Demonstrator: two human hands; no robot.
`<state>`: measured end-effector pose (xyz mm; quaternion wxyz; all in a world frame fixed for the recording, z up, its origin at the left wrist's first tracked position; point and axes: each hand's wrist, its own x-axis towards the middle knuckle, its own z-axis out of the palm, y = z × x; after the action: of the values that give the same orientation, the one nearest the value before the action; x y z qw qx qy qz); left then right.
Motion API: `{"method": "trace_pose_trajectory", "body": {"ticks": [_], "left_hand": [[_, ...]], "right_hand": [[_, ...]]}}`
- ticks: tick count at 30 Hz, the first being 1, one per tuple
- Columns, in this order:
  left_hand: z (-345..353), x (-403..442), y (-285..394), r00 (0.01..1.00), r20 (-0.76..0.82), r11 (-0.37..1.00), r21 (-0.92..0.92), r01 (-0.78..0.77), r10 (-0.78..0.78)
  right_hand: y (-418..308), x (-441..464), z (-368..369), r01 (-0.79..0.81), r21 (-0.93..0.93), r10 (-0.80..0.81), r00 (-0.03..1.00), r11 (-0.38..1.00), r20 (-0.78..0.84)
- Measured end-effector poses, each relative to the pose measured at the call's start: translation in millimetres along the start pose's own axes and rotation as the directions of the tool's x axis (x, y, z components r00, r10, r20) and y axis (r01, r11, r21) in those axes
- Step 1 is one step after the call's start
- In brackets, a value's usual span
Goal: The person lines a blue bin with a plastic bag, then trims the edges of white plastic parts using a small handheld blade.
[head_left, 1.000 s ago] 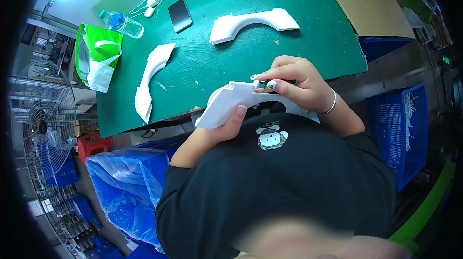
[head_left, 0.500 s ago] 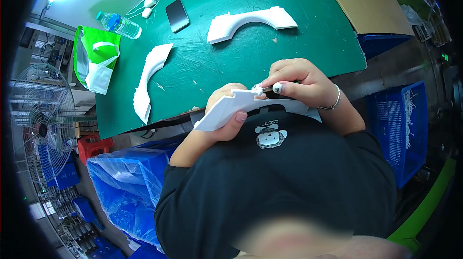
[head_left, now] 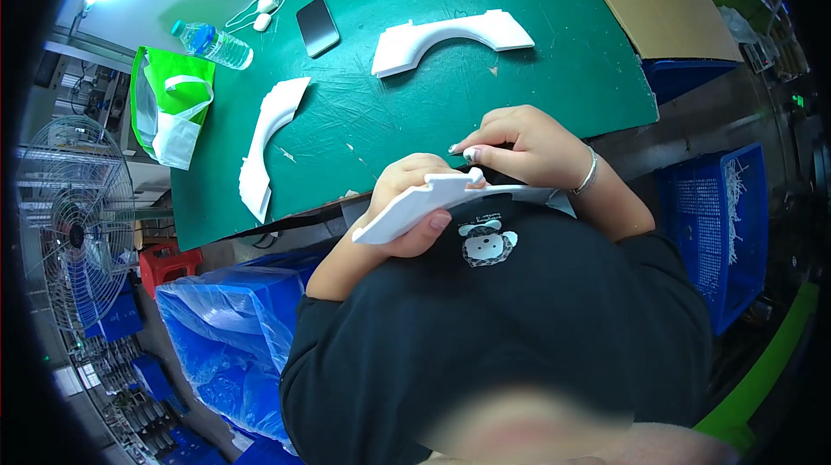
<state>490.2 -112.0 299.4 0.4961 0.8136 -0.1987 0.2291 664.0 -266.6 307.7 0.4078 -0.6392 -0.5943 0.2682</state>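
My left hand is wrapped round one end of a white curved plastic part, its thumb on the near face and its fingers behind. The part is tilted in front of my shirt, and its far end runs to the right below my other hand. Just above the notched edge of this part is my right hand, with thumb and forefinger drawn together. What they pinch, if anything, is hidden. Two similar white curved parts lie on the green table: one piece at the back, another piece at the left.
A phone, a water bottle and a white charger with cable lie on the table. A green bag stands at its left edge. Blue crates flank me, the left one lined with plastic. Cardboard is at the back right.
My right hand has drawn slightly left and away from the part's notched edge, where its fingers were touching. My left hand has lowered and tilted the part a little.
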Motion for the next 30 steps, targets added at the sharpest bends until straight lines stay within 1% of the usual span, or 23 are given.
{"method": "trace_pose_trajectory", "body": {"ticks": [2, 3, 4, 6, 7, 9, 11, 12, 13, 14, 15, 16, 17, 18, 20, 21, 22, 24, 25, 26, 28, 29, 30], "left_hand": [[1.7, -2.4, 0.8, 0.991, -0.091, 0.995, 0.01, 0.102, -0.1], [9.6, -9.3, 1.3, 0.946, -0.19, 0.962, -0.134, 0.24, -0.262], [10.9, -15.7, 3.6, 0.905, -0.198, 0.913, -0.245, 0.326, -0.376], [16.6, -18.2, -2.5, 0.854, -0.368, 0.921, -0.269, 0.281, -0.368], [15.1, -20.0, -6.5, 0.855, -0.367, 0.921, -0.271, 0.279, -0.367], [7.8, -20.8, -15.7, 0.823, -0.458, 0.927, -0.315, 0.203, -0.336], [7.1, -16.8, -20.1, 0.785, -0.501, 0.915, -0.349, 0.201, -0.364], [6.8, -15.6, -21.4, 0.745, -0.537, 0.901, -0.385, 0.2, -0.395], [4.1, -16.4, -22.0, 0.765, -0.464, 0.854, -0.477, 0.209, -0.446], [4.8, -15.1, -23.5, 0.765, -0.465, 0.854, -0.476, 0.208, -0.445], [6.8, -12.9, -25.8, 0.815, -0.363, 0.783, -0.599, 0.168, -0.452], [9.3, -11.1, -27.9, 0.86, -0.26, 0.691, -0.709, 0.137, -0.438], [13.6, -12.1, -27.9, 0.865, -0.225, 0.737, -0.641, 0.215, -0.448], [16.8, -12.8, -29.7, 0.864, -0.228, 0.739, -0.638, 0.215, -0.448], [21.7, -16.5, -33.9, 0.834, -0.164, 0.648, -0.712, 0.27, -0.527], [21.6, -17.1, -38.9, 0.841, -0.197, 0.625, -0.756, 0.197, -0.504], [21.1, -19.0, -40.3, 0.842, -0.198, 0.627, -0.754, 0.197, -0.502], [20.5, -19.9, -39.8, 0.76, -0.318, 0.559, -0.826, 0.071, -0.567], [21.5, -20.2, -37.6, 0.727, -0.372, 0.578, -0.815, 0.042, -0.578], [21.5, -18.8, -36.1, 0.73, -0.366, 0.575, -0.817, 0.045, -0.577], [21.9, -16.0, -33.4, 0.77, -0.414, 0.566, -0.82, -0.085, -0.485], [20.5, -18.7, -35.8, 0.805, -0.379, 0.591, -0.806, -0.044, -0.457], [20.8, -18.2, -36.3, 0.81, -0.373, 0.589, -0.807, -0.043, -0.453]], "right_hand": [[-0.7, -1.6, -5.9, -0.019, 0.053, 0.019, 1.0, 0.998, -0.001], [0.4, -1.8, -10.8, -0.055, 0.151, 0.062, 0.997, 0.987, -0.045], [2.7, -2.5, -15.3, -0.084, 0.247, 0.109, 0.99, 0.965, -0.089], [13.1, -6.0, -27.0, -0.119, 0.435, 0.153, 0.987, 0.893, -0.045], [17.1, -8.5, -33.6, -0.141, 0.433, 0.18, 0.982, 0.89, -0.05], [19.7, -12.8, -40.7, -0.162, 0.426, 0.203, 0.978, 0.89, -0.053], [21.2, -15.8, -41.1, -0.152, 0.559, 0.214, 0.976, 0.815, -0.046], [19.8, -15.1, -38.9, -0.152, 0.558, 0.212, 0.976, 0.816, -0.044], [17.2, -13.8, -35.4, -0.075, 0.54, 0.177, 0.974, 0.838, -0.139], [14.5, -12.7, -31.9, 0.0, 0.515, 0.139, 0.963, 0.857, -0.231], [10.9, -11.2, -29.9, 0.002, 0.514, 0.137, 0.963, 0.858, -0.232], [6.5, -8.8, -28.6, 0.1, 0.29, -0.02, 0.963, 0.952, -0.268], [2.7, -5.9, -25.8, 0.2, 0.051, -0.18, 0.948, 0.979, -0.264], [1.0, -2.7, -19.7, 0.203, 0.052, -0.183, 0.948, 0.978, -0.262], [-1.9, 4.5, -4.1, 0.275, -0.165, -0.312, 0.909, 0.947, -0.276], [-11.5, 8.6, -2.9, 0.246, -0.229, -0.314, 0.889, 0.942, -0.334], [-10.2, 9.7, -2.6, 0.248, -0.231, -0.316, 0.888, 0.941, -0.335], [-1.1, 12.2, -2.3, 0.232, -0.116, -0.258, 0.808, 0.966, -0.53], [7.1, 11.6, -2.3, 0.24, -0.113, -0.26, 0.78, 0.964, -0.569], [10.4, 12.5, -3.6, 0.236, -0.115, -0.258, 0.777, 0.965, -0.574], [12.4, 12.8, -4.8, 0.192, -0.022, -0.164, 0.765, 0.981, -0.623], [9.4, 11.7, -5.3, 0.188, -0.025, -0.162, 0.76, 0.982, -0.629], [3.5, 11.6, -6.5, 0.147, 0.141, -0.038, 0.81, 0.979, -0.585]]}}
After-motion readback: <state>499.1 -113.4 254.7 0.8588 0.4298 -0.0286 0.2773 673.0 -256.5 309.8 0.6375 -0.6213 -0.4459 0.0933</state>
